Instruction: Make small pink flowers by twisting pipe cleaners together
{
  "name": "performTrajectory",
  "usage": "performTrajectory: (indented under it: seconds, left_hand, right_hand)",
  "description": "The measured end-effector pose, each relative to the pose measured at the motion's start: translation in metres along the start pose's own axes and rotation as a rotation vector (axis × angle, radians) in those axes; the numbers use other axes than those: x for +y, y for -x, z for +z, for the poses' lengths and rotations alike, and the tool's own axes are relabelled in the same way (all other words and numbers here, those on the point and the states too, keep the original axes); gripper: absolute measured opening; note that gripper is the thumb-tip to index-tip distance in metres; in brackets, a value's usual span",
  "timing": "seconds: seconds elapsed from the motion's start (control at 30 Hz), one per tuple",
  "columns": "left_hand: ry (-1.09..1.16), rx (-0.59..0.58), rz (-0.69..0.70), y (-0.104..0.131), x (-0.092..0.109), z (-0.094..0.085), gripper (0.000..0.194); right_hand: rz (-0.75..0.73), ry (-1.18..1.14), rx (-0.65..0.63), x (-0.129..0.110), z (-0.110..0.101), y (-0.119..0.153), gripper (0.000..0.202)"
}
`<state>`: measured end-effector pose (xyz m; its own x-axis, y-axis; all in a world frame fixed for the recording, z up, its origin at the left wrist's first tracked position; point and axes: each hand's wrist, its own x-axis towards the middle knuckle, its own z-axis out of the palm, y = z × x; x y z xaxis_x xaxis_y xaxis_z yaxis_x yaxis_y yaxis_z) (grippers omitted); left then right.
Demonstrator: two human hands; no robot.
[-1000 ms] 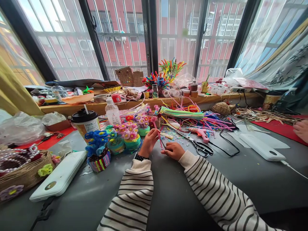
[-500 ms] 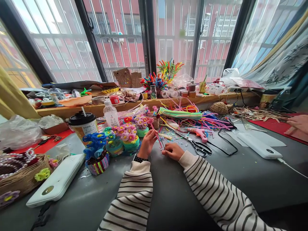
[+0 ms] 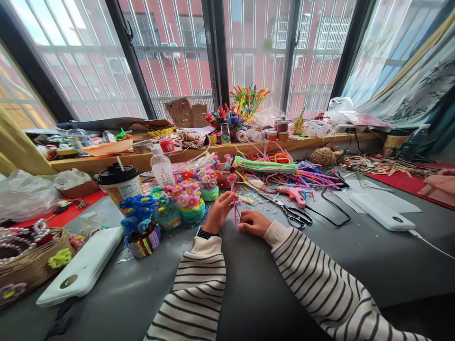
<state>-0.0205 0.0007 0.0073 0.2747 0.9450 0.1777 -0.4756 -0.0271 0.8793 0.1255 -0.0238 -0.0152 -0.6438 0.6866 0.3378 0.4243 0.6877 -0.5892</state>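
Note:
My left hand (image 3: 218, 213) is closed in a pinch on a pink pipe-cleaner flower (image 3: 231, 180), whose head stands up above my fingers. Its pink stem (image 3: 235, 215) points down between my two hands. To the right, my right hand (image 3: 254, 222) has its fingers curled on a thin dark strand (image 3: 239, 214) that runs up to the stem. Whether this strand is wire or pipe cleaner is too small to tell. Potted pipe-cleaner flowers, pink (image 3: 188, 194) and blue (image 3: 138, 213), stand left of my left hand. Black-handled scissors (image 3: 298, 217) lie beyond my right hand.
A pink glue gun (image 3: 295, 195) with a black cable lies behind the scissors. Bundled pipe cleaners (image 3: 266, 165) are heaped at the back. A lidded cup (image 3: 121, 182) and bottle (image 3: 162, 166) stand left. White power banks (image 3: 81, 267) lie on both sides. Another person's hand (image 3: 441, 184) is far right.
The flower has swung from leaning left to nearly upright, its head moving right. Both hands stay nearly in place, and the dark strand now slants more from the stem to my right hand.

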Motion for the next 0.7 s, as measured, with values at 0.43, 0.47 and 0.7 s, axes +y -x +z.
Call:
performTrajectory:
  seconds: [0.43, 0.47, 0.7]
  left_hand:
    - [0.001, 0.084, 0.045, -0.004, -0.003, -0.003, 0.013]
    - [0.005, 0.090, 0.046, -0.004, -0.003, -0.003, 0.013]
    - [0.037, 0.112, 0.034, -0.003, -0.001, -0.001, 0.014]
  right_hand:
    - [0.034, 0.020, 0.135, 0.006, 0.004, 0.000, 0.056]
    - [0.042, 0.016, 0.143, 0.007, 0.004, 0.000, 0.054]
    - [0.063, 0.076, 0.154, 0.015, 0.007, 0.000, 0.045]
